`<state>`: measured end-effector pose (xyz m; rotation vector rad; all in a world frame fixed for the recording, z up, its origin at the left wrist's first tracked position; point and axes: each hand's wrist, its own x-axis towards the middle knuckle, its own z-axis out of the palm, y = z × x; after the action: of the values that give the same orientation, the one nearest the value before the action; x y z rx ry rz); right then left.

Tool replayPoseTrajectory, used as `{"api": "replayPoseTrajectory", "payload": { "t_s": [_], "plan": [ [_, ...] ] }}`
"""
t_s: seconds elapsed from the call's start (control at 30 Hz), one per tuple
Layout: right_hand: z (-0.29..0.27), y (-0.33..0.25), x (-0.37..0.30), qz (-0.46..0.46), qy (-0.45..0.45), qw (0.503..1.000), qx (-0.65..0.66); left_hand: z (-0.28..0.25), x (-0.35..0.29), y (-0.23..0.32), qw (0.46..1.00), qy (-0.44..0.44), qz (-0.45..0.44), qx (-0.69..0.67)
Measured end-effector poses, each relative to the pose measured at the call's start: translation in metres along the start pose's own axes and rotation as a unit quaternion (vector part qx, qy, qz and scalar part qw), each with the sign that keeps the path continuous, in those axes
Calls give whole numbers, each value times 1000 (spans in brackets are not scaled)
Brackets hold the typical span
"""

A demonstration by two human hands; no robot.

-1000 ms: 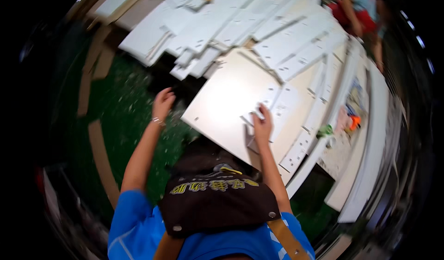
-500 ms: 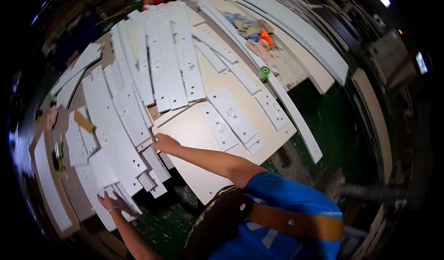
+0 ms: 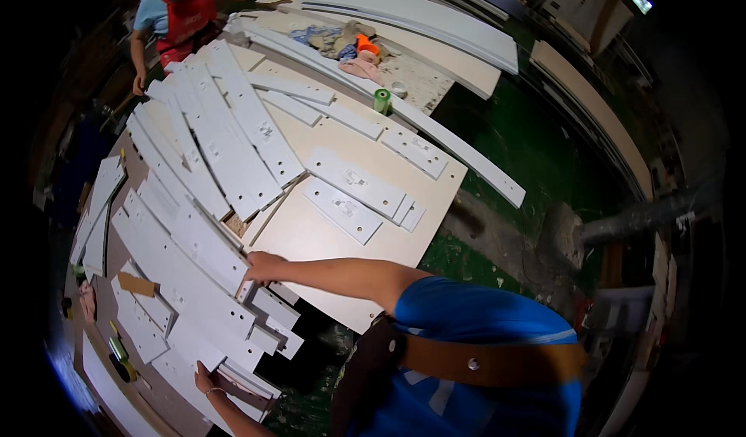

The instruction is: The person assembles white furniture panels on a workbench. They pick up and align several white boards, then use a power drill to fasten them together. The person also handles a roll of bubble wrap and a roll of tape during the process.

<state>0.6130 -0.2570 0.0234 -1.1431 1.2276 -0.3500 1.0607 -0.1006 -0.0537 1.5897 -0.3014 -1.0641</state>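
The big cream panel [image 3: 303, 239] lies beside a pile of white boards. The person's hands have gone from over the panel and the gap next to it to the pile, so the boards seem to be the work now. The right hand [image 3: 266, 268] touches the end of a long white board [image 3: 203, 237] by the panel's left edge, fingers bent and close together. The left hand [image 3: 205, 378] touches a wide white board [image 3: 177, 365] nearer the body, fingers slightly bent. Whether either hand pinches, one cannot tell.

Across from us we see a co-worker in a red apron [image 3: 189, 19]. Nearer, a green roll [image 3: 381, 101] stands near a pink cloth [image 3: 360, 67] and an orange plastic piece [image 3: 367, 45]; green floor [image 3: 509, 126] shows to our right.
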Motion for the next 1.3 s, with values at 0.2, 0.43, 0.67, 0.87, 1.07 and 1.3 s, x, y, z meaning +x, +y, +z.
{"api": "replayPoseTrajectory", "payload": {
  "t_s": [0.2,0.43,0.67,0.87,1.07,1.3],
  "plan": [
    [-39,25,-60,-36,-78,989,124,12,-17,12,996,13,-66,58],
    [-120,40,-157,-48,-58,933,352,25,-24,15,989,-98,-107,-41],
    [-249,35,-214,-169,49,879,443,37,-50,14,993,-64,-57,-81],
    [-377,14,-133,-207,159,901,346,-32,-38,30,982,100,104,123],
    [-463,15,14,-193,135,877,418,-28,-70,92,915,179,123,341],
    [-510,26,126,-106,92,859,492,42,-118,101,923,205,114,304]
  ]
}}
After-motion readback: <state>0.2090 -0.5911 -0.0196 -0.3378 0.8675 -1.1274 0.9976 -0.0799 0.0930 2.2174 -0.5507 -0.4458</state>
